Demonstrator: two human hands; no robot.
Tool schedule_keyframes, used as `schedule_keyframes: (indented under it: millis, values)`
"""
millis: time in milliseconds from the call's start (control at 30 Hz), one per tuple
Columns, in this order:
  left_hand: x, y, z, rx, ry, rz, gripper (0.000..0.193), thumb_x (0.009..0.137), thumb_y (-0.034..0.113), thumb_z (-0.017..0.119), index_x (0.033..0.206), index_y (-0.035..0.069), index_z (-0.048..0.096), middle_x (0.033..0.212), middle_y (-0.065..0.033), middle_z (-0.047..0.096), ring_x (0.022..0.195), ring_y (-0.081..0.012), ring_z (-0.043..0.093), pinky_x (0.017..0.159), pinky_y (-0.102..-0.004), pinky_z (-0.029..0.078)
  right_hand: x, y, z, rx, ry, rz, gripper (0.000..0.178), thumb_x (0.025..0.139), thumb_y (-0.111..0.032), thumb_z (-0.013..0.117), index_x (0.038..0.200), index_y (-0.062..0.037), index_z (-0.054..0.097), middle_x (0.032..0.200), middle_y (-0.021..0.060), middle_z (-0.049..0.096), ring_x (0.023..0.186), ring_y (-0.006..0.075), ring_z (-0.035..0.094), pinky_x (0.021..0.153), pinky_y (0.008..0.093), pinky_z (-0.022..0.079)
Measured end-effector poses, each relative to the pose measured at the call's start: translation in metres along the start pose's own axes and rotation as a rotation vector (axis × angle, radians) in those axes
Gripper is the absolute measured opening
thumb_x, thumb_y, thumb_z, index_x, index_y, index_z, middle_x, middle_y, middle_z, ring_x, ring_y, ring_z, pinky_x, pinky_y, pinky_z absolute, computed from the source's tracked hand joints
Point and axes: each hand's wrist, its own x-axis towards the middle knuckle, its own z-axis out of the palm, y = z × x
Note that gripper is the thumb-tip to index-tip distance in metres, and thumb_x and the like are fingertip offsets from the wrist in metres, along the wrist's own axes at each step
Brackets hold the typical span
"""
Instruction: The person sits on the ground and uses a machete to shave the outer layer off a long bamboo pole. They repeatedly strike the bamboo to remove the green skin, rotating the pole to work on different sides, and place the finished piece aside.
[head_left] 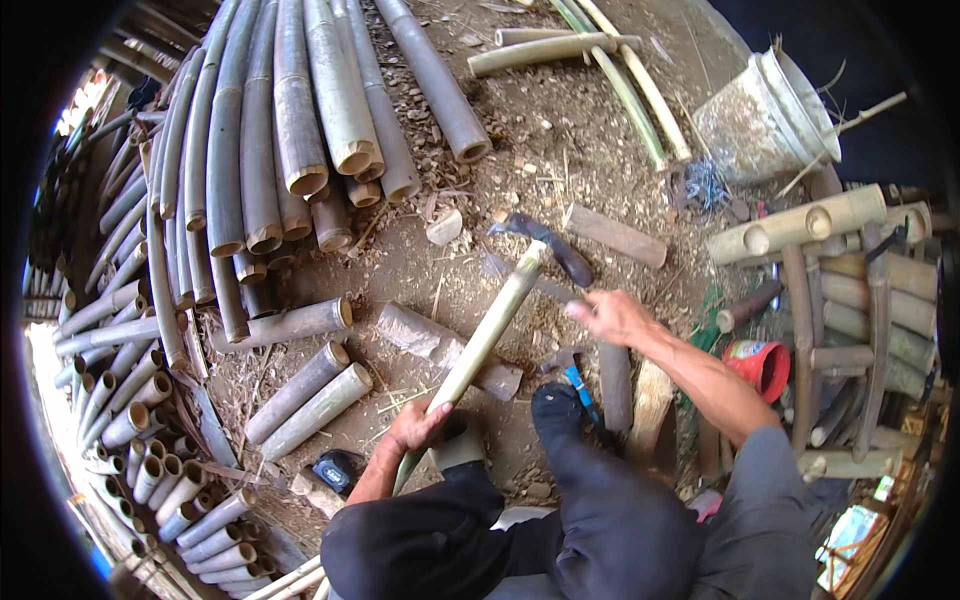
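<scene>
A pale green bamboo pole (488, 333) slants up and away from between my legs, its far end raised over the ground. My left hand (415, 428) is closed around its lower part. To the right of the pole, my right hand (612, 318) is closed on a knife. The knife's grey blade (556, 290) points left toward the upper part of the pole, and its handle is hidden in the fist. I cannot tell whether the blade touches the bamboo. Just beyond lies a dark, curved tool (550, 247) on the chip-covered ground.
Long bamboo poles (290, 110) lie stacked at the upper left. Several cut lengths (310, 400) surround me. A blue-handled hammer (582, 395) lies by my right foot, a tape measure (336, 470) by my left knee. At right are a red bucket (765, 370) and stacked pails (765, 115).
</scene>
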Motion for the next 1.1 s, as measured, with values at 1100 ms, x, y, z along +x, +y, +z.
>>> schedule_keyframes:
  millis: [1100]
  values:
    - [-0.001,-0.008,0.006,0.357,0.161,0.032,0.066,0.090,0.065,0.056,0.096,0.000,0.065,0.071,-0.0245,0.067,0.065,-0.0392,0.068,0.065,-0.0487,0.054,0.009,0.015,0.000,-0.209,0.184,-0.024,0.068,0.101,-0.064,0.031,0.075,-0.0089,0.063,0.048,-0.0019,0.043,0.039,0.0125,0.040,0.041,0.0392,0.043]
